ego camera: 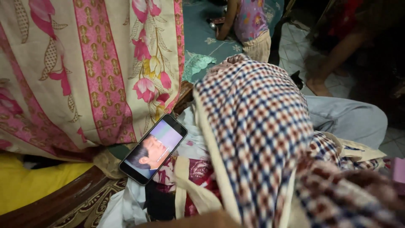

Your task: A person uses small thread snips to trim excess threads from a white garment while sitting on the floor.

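A: Your hands aren't showing anywhere; the checked cloth (257, 126) is draping over the right half of the frame and likely covering them, so I cannot tell whether they're spread or gripping.

B: And the phone (153, 149)?

A: It's lying lit at lower centre-left, tilted on the pile of clothes (185, 185), just left of that checked cloth, below the floral pink sheet (84, 67).

B: What's worrying you?

A: I'm judging that if you're tugging the cloth, the pile could be shifting and the phone sliding off towards the wooden edge (63, 202).

Dim rm: white tiled floor (295, 46), teal mat (202, 38), floral curtain (84, 63).
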